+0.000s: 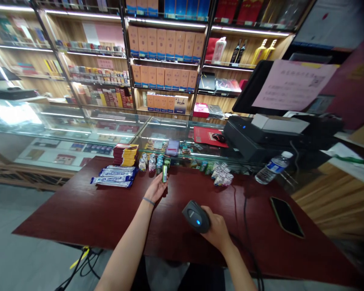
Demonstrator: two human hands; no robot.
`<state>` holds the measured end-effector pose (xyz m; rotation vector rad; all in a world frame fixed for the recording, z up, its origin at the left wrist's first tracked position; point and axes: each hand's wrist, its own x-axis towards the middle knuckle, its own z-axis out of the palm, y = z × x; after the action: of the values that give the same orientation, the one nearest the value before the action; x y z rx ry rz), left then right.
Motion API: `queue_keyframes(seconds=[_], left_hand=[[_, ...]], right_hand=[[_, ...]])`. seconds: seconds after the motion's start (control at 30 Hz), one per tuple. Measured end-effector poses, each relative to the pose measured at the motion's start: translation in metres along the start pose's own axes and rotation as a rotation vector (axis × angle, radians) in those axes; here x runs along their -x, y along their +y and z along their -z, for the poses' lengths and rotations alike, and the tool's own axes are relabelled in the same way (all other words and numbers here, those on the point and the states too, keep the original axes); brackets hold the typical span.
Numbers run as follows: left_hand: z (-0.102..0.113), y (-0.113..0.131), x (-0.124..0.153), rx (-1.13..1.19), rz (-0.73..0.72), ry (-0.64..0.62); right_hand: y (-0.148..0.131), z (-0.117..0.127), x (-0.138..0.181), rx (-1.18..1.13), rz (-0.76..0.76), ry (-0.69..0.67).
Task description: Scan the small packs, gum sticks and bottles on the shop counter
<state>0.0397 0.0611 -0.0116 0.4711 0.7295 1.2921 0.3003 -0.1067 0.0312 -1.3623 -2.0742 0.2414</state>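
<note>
Left hand: the left hand [156, 189] is partly closed, thumb and fingers on a small green-and-white tube [164, 173]; the grip's far side is out of sight, and the tube's print is too small to read.
Right hand: the right hand [216, 228] is wrapped round the scanner [197, 217], which hides most of the handle; its blue light shows, its trigger does not.
Tube: upright in the left hand, in front of the left cans [152, 163] and covering part of them, so whether it touches them I cannot tell.
Cans: the left group stands near the far edge of the desk [87, 218]; the right cans [222, 174] are bunched together, their labels blurred and their number unclear.
Packets: blue-and-white packets [115, 176] overlap, hiding one another in part, just in front of the red and yellow packs [125, 154].
Cable: the black cable [245, 214] runs down the desk and leaves the bottom edge.
Monitor: a pink sheet [294, 85] covers most of the monitor [251, 87]; its writing is illegible.
Glass case: reflections on the glass case [115, 125] blur its contents.
Shelves: the shelves [166, 60] are cut off at the top.
Forearms: both run out at the bottom edge.
</note>
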Motion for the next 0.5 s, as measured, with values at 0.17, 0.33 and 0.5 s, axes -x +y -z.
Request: queue_keyframes(seconds=[0.17, 0.33, 0.5], left_hand=[[-0.008, 0.006, 0.004, -0.087, -0.093, -0.022], [-0.014, 0.025, 0.003, -0.364, -0.294, 0.02], [-0.006, 0.03, -0.003, -0.845, -0.491, 0.148]], right_hand=[[0.005, 0.005, -0.001, -0.092, -0.094, 0.044], [0.004, 0.011, -0.004, -0.264, -0.175, 0.101], [0.002, 0.01, -0.005, -0.287, -0.188, 0.122]])
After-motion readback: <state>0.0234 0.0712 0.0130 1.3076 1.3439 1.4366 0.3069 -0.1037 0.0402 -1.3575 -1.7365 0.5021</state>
